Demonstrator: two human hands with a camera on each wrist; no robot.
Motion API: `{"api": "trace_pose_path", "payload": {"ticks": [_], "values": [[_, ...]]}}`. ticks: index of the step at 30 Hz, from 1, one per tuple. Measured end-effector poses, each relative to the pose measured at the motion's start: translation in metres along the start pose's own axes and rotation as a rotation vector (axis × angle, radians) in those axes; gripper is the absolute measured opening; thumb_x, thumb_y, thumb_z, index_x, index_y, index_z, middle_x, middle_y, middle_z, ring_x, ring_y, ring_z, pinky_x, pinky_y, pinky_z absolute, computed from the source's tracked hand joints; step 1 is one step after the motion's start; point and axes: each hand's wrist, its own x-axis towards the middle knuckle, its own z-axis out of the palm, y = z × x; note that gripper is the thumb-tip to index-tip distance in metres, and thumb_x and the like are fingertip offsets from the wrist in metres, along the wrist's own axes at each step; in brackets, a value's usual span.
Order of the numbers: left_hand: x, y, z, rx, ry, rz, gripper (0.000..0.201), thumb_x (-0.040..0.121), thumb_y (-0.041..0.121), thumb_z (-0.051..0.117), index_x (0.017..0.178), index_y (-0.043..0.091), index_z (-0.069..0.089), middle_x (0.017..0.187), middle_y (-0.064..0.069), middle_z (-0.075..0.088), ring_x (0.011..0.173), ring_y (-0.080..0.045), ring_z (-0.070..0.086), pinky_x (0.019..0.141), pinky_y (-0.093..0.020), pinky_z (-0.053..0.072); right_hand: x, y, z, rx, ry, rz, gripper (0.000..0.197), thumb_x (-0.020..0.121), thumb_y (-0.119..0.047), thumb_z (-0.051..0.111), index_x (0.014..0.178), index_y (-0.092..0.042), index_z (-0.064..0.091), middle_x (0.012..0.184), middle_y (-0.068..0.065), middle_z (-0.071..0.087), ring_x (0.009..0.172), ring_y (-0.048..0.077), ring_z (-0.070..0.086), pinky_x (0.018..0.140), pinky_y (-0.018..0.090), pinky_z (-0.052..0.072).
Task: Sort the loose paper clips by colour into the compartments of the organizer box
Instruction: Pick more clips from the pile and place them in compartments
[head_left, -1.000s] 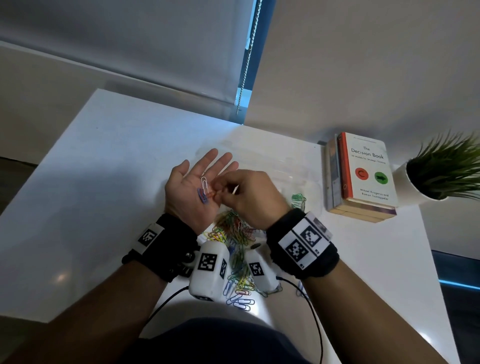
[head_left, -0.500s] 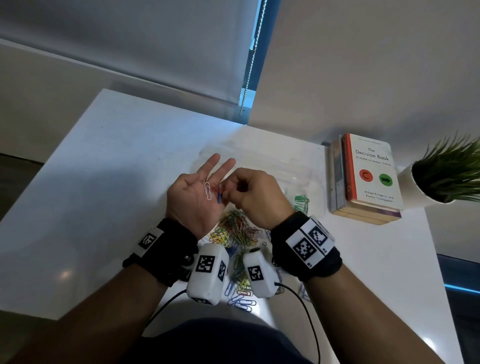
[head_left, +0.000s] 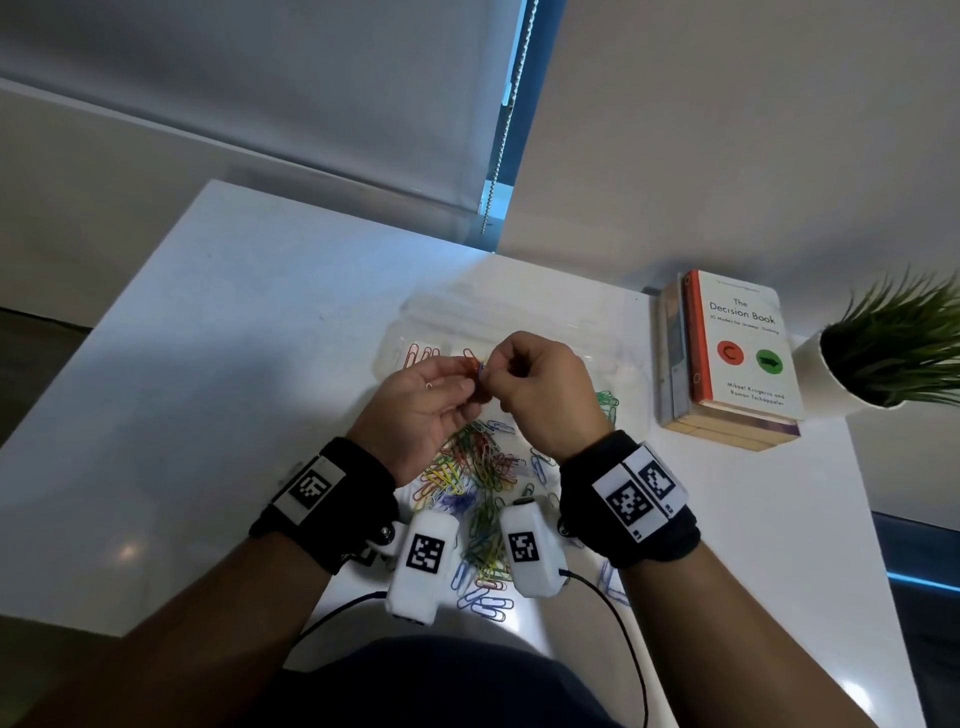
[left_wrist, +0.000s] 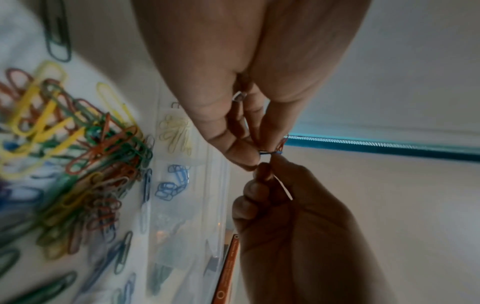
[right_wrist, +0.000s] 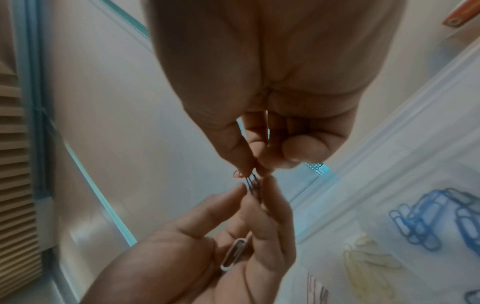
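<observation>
A: Organizer box (head_left: 618, 332), clear plastic, at the far edge of the table (head_left: 218, 332). Contents?

B: Red clips (head_left: 418, 355) in the left compartment. The left wrist view adds pale yellow clips (left_wrist: 176, 133) in one compartment and blue clips (left_wrist: 171, 185) in the next; the head view hides both behind the hands. Green clips (head_left: 605, 401) lie by the box's near right corner; in or out, cannot tell.

A: Loose stock?

B: Mixed pile of paper clips (head_left: 478, 467) on the table's near middle, between the wrists.

A: Hands?

B: Left hand (head_left: 421, 410) and right hand (head_left: 540, 389) meet fingertip to fingertip above the pile, both pinching a small tangle of clips (head_left: 478, 370), red and blue. The right wrist view shows one white clip (right_wrist: 235, 256) lying in the left palm.

A: Surroundings?

B: White table; stack of books (head_left: 727, 364) at the right edge, potted plant (head_left: 893, 353) beyond it; window blind (head_left: 260, 78) with bead chain (head_left: 506, 119) behind.
</observation>
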Motion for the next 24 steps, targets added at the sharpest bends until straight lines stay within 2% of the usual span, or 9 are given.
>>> {"api": "trace_pose_path", "payload": {"ticks": [2,7,11,14,17,24], "values": [[-0.001,-0.001,0.001,0.055,0.008,0.026,0.016,0.09,-0.011,0.048,0.09,0.001,0.058,0.072,-0.006,0.063,0.067,-0.015,0.061,0.059,-0.018,0.051,0.0,0.001,-0.003,0.017,-0.014,0.024,0.015,0.077,-0.011,0.067,0.065,-0.015,0.058,0.056,-0.003,0.058,0.053,0.014,0.054,0.056,0.03,0.045],[-0.003,-0.001,0.003,0.143,-0.001,0.077,0.018,0.088,-0.013,0.05,0.084,0.003,0.057,0.062,-0.004,0.059,0.058,-0.011,0.055,0.053,-0.017,0.044,-0.008,0.003,-0.012,0.215,-0.094,0.097,0.002,0.075,-0.002,0.062,0.074,-0.002,0.063,0.056,0.006,0.056,0.049,0.016,0.052,0.052,0.031,0.043],[-0.004,0.002,0.004,0.151,0.0,0.101,0.017,0.089,-0.011,0.05,0.088,0.004,0.06,0.067,-0.005,0.059,0.058,-0.01,0.055,0.053,-0.017,0.044,-0.01,0.005,-0.014,0.246,-0.134,0.105,0.002,0.072,-0.006,0.062,0.072,-0.005,0.064,0.057,0.009,0.056,0.049,0.018,0.051,0.051,0.03,0.044],[-0.006,0.002,0.006,0.209,-0.006,0.129,0.017,0.089,-0.011,0.052,0.089,0.003,0.061,0.064,-0.003,0.061,0.058,-0.01,0.056,0.054,-0.018,0.044,-0.012,0.006,-0.013,0.341,-0.116,0.117,0.006,0.079,0.002,0.063,0.075,-0.002,0.064,0.062,0.017,0.054,0.048,0.018,0.049,0.05,0.028,0.041],[-0.007,0.004,0.008,0.217,-0.01,0.123,0.016,0.089,-0.009,0.052,0.089,0.003,0.062,0.063,-0.004,0.061,0.057,-0.011,0.056,0.053,-0.019,0.044,-0.013,0.007,-0.012,0.462,-0.116,0.132,0.008,0.083,0.004,0.062,0.077,-0.001,0.062,0.069,0.022,0.053,0.048,0.019,0.047,0.046,0.025,0.04],[-0.009,0.009,0.012,0.183,-0.034,0.071,0.017,0.092,-0.007,0.048,0.092,0.004,0.061,0.063,-0.004,0.06,0.055,-0.012,0.053,0.05,-0.018,0.041,-0.012,0.004,-0.023,0.481,-0.128,0.097,0.01,0.085,0.005,0.058,0.078,-0.001,0.061,0.068,0.017,0.056,0.05,0.016,0.05,0.046,0.022,0.042]]}}
